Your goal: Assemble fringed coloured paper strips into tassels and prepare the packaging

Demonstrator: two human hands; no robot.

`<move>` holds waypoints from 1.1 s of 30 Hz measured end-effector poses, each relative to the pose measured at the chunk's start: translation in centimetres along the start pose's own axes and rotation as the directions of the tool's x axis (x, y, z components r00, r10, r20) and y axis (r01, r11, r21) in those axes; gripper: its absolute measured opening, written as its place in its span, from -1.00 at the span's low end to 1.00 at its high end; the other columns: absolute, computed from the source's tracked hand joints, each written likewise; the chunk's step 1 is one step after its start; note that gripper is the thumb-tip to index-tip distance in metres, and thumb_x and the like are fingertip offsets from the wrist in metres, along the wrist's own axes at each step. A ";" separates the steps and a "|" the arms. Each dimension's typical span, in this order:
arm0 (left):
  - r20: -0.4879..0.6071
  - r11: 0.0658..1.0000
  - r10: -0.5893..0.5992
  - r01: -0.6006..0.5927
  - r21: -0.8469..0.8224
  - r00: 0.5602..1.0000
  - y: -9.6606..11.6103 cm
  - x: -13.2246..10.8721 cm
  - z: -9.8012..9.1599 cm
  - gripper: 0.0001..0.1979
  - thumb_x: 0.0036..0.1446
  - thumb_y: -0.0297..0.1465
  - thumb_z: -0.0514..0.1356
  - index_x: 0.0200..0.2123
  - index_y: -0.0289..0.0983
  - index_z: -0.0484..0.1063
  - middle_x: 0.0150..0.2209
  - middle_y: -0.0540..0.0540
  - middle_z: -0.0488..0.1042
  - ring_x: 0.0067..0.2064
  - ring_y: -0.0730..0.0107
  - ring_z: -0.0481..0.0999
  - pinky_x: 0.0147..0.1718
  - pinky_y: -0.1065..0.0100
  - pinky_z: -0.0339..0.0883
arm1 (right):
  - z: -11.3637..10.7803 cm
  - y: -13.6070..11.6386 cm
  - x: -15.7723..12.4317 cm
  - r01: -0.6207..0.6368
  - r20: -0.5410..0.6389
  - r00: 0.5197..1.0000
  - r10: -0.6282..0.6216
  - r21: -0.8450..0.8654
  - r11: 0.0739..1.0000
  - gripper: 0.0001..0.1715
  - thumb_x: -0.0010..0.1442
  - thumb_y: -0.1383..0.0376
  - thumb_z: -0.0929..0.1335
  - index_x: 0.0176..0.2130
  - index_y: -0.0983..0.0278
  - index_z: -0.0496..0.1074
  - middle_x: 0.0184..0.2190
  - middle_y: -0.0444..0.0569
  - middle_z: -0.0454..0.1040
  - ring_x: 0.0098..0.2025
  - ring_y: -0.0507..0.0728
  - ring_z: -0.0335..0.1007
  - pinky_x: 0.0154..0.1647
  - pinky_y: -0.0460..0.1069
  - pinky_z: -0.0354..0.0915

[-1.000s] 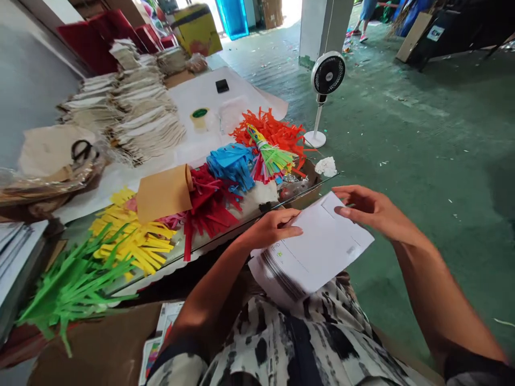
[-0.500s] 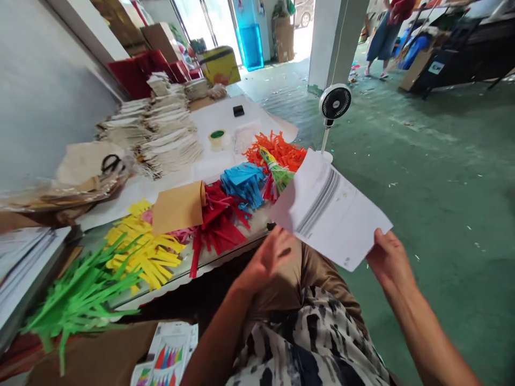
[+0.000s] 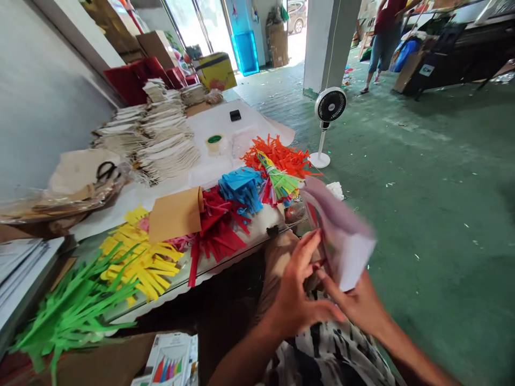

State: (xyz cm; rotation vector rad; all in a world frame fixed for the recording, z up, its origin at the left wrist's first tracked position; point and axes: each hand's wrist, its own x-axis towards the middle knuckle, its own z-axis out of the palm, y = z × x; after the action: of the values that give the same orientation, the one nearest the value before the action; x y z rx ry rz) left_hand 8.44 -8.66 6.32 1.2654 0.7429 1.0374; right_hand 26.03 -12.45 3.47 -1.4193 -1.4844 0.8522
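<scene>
Low in the middle, left hand: fingers reach up to the sheet's lower left edge with the thumb well away from them, so the grip is spread; whether the tips touch is hard to tell. Flat pads along that edge should steady it better than poking tips.
Sheet: raised between and above the hands, bent over and blurred, pale, with faint colour on its left side; whether it is creased cannot be told. Lining up the edges before pressing the bend would keep it neat.
Right hand: seems to pinch the sheet's lower end, thumb near the corner, other fingers partly hidden behind. A light, even hold should avoid dents.
Papers: flat, smooth-faced, piled in straight-edged layers.
Green strips: long, limp, tapering, fanned out.
Yellow strips: broader, squared ends, overlapping.
Envelope: tan, matt, curled at its right side.
Red strips: soft and tangled, hanging over the near edge.
Blue strips: short, bunched.
Bundle: mixed colours, bound narrow, flaring like a broom.
Fan: round, hard-shelled head on a slim white stem.
</scene>
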 end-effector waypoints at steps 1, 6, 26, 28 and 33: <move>-0.036 0.998 0.044 -0.043 0.040 0.998 0.4 0.2 -0.7 0.00 -0.09 0.16 0.47 0.37 -0.10 0.36 0.41 -0.28 0.29 0.41 -0.20 0.28 0.28 0.01 0.39 | -0.3 0.3 -0.2 -0.098 0.024 0.995 0.096 0.101 0.990 -0.52 0.26 -0.02 0.47 0.06 0.16 0.59 -0.07 0.07 0.67 0.05 0.38 0.58 0.07 0.20 0.53; -0.305 0.998 0.035 -0.050 -0.042 0.952 0.8 2.6 -5.1 -0.33 0.18 0.15 0.30 0.18 -0.16 0.53 0.19 -0.23 0.54 0.27 -0.02 0.48 0.24 0.09 0.39 | -0.9 3.1 -0.7 -0.412 0.369 0.899 0.238 0.522 0.747 -0.41 0.06 -0.08 0.58 -0.02 0.19 0.61 -0.18 0.00 0.70 -0.18 0.29 0.63 -0.13 0.11 0.55; -0.236 0.972 -0.081 0.129 0.197 0.968 -1.9 -1.0 -9.7 -0.65 0.35 -0.15 0.28 0.03 -0.25 0.62 -0.12 -0.10 0.64 -0.13 0.30 0.56 -0.15 0.40 0.42 | 1.3 2.8 5.5 -0.154 0.038 0.988 0.152 0.412 0.898 -0.75 0.33 0.07 0.47 -0.08 0.15 0.58 -0.40 -0.19 0.41 -0.34 0.03 0.36 -0.29 -0.11 0.35; -0.212 0.973 -0.062 0.106 0.206 0.975 -2.2 -0.8 -10.4 -0.64 0.34 -0.21 0.29 0.12 -0.22 0.60 -0.05 -0.11 0.66 -0.09 0.28 0.59 -0.11 0.39 0.43 | 1.1 2.8 5.7 -0.140 0.059 0.990 0.127 0.378 0.915 -0.76 0.34 0.10 0.47 -0.04 0.13 0.60 -0.39 -0.19 0.44 -0.34 0.02 0.36 -0.29 -0.11 0.33; -0.168 0.977 -0.098 0.126 0.170 0.981 -3.0 -0.5 -11.5 -0.61 0.31 -0.30 0.30 0.19 -0.14 0.58 0.15 -0.11 0.61 -0.02 0.27 0.61 -0.09 0.41 0.44 | 0.8 3.5 6.3 -0.079 0.084 0.995 0.056 0.312 0.947 -0.79 0.31 0.16 0.50 -0.05 0.10 0.65 -0.26 -0.14 0.58 -0.27 0.03 0.44 -0.23 -0.09 0.37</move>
State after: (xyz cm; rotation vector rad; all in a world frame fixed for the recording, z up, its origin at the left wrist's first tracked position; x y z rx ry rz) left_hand -1.53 -4.54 1.24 1.2878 1.0384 1.0033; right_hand 26.86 -5.72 0.85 -1.2155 -1.2901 1.1403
